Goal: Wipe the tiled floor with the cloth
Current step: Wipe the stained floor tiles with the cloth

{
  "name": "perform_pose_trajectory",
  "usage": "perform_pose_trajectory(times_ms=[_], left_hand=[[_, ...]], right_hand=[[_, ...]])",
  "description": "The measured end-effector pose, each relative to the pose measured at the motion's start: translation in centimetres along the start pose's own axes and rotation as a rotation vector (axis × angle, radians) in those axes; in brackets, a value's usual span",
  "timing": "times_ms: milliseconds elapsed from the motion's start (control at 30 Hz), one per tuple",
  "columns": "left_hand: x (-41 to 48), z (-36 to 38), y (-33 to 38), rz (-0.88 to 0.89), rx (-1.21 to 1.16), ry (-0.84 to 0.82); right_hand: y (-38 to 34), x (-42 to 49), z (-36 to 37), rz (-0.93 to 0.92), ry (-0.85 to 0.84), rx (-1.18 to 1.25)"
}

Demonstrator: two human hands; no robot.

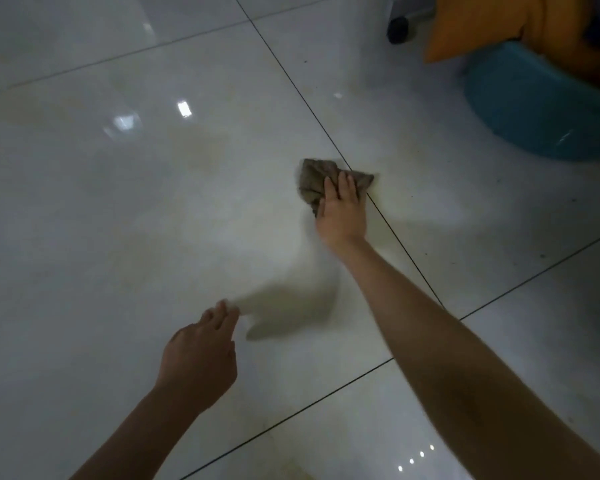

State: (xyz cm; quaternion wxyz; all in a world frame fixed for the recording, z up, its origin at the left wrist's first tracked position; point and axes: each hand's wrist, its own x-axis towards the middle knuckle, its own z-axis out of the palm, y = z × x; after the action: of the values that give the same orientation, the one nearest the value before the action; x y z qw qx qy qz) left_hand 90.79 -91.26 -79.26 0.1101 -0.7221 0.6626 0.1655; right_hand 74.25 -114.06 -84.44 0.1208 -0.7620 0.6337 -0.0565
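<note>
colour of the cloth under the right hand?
Dull grey-brown, no visible pattern. The head view, the only one, shows the cloth under the right hand.

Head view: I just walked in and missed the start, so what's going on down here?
A person is wiping the glossy tiled floor. The right hand lies flat on a crumpled brown cloth, pressing it down right at a dark grout line. The left hand is nearer the person, fingers loosely bent, holding nothing. A teal basin sits on the floor at upper right.
</note>
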Motion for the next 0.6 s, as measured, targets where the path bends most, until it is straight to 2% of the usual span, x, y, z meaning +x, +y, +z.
perform_pose_trajectory(times_ms=[67,133,267,367,400,467,533,600], left_hand=[[-0.9,0.2,-0.6,0.002,-0.106,-0.035],[-2.6,0.6,-1.3,0.007,-0.161,-0.013],[-6.8,2.7,-1.8,-0.012,-0.194,0.167],[-9.8,4.4,-1.1,-0.029,-0.163,0.145],[-10.6,5.1,-1.0,-0.034,-0.157,0.151],[-12.3,6.0,-0.8,-0.043,-0.148,0.165],[-13.8,6.5,-0.7,-0.054,-0.148,0.163],[-15.4,6.9,-0.5,-0.05,-0.14,0.157]], right_hand=[[-2.3,-1.8,0.7,0.017,0.009,0.029],[-3.3,-6.1,1.5,-0.153,0.021,0.077],[-2.1,-18.2,2.7,-0.536,0.029,0.155],[1.8,-24.6,1.7,-0.765,-0.129,0.052],[4.1,-24.9,1.1,-0.782,-0.13,0.016],[9.2,-24.7,-0.4,-0.63,-0.078,0.02],[13.7,-24.3,-2.3,-0.365,-0.015,0.047],[15.4,-24.7,-3.1,-0.131,0.051,0.073]])
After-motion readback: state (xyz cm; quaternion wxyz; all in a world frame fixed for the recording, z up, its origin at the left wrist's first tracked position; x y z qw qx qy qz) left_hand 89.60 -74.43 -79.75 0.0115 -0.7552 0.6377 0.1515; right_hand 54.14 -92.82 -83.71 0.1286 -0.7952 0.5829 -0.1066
